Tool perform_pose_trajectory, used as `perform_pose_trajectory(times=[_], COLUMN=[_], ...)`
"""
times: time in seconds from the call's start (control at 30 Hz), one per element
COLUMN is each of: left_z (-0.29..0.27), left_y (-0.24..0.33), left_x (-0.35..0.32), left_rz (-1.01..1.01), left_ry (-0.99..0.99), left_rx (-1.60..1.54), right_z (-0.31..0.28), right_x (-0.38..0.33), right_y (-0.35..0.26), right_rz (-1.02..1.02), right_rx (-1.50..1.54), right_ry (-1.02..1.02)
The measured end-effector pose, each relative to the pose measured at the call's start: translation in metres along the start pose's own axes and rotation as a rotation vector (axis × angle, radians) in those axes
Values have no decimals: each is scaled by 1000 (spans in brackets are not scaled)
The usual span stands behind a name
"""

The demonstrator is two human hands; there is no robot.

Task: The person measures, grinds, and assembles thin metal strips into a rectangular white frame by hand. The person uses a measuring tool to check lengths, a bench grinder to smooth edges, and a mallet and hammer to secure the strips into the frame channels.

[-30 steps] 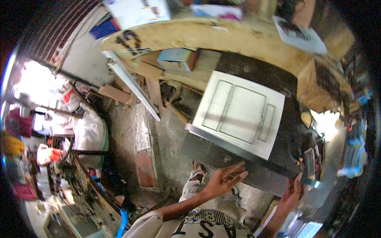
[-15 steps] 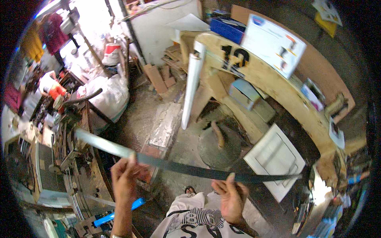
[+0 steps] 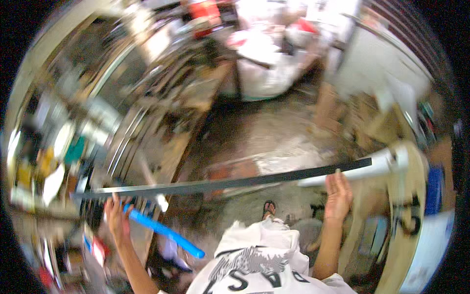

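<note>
A long, thin, flat dark strip, probably metal, stretches across the view at about waist height, its right end a little higher. My left hand grips it near its left end with the fingers closed. Near the other end, my right hand pinches its lower edge between thumb and fingers. Close to my left hand, a bright blue tube slants down and to the right below the strip. Motion blurs much of the surroundings.
A cluttered workbench with metal rails runs along the left. Large white sacks stand beyond it. To the right, a pale wooden table with a curved edge carries a blue box. A worn slab lies on the floor ahead.
My view has swung left, bringing the workbench nearer the middle and the table to the right. The hands are farther apart on the strip, which now rises toward the right.
</note>
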State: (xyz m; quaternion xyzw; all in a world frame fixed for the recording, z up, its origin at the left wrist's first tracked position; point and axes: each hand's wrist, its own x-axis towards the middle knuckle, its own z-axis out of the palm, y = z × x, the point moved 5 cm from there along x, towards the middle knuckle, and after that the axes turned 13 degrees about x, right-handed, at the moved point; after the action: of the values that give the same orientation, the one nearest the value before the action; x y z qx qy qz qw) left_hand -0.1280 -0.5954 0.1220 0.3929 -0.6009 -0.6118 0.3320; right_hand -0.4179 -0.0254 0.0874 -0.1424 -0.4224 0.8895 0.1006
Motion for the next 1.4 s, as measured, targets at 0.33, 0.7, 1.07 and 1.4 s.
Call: perform_pose_trajectory(times=[0.33, 0.7, 1.07, 1.4], left_z=[-240, -368, -239, -66], left_y=[1, -26, -92, -125], left_x=[-149, -112, 238, 419], left_rz=[32, 7, -336, -339], left_ry=[645, 996, 720, 495], left_rx=[286, 485, 113, -114], right_z=[276, 509, 555, 528], right_x=[-3, -146, -57, -73], right_y=[215, 536, 636, 431], right_rz=[694, 1333, 1181, 1358], right_rx=[-101, -166, -78, -662], right_ry=[-701, -956, -327, -1370])
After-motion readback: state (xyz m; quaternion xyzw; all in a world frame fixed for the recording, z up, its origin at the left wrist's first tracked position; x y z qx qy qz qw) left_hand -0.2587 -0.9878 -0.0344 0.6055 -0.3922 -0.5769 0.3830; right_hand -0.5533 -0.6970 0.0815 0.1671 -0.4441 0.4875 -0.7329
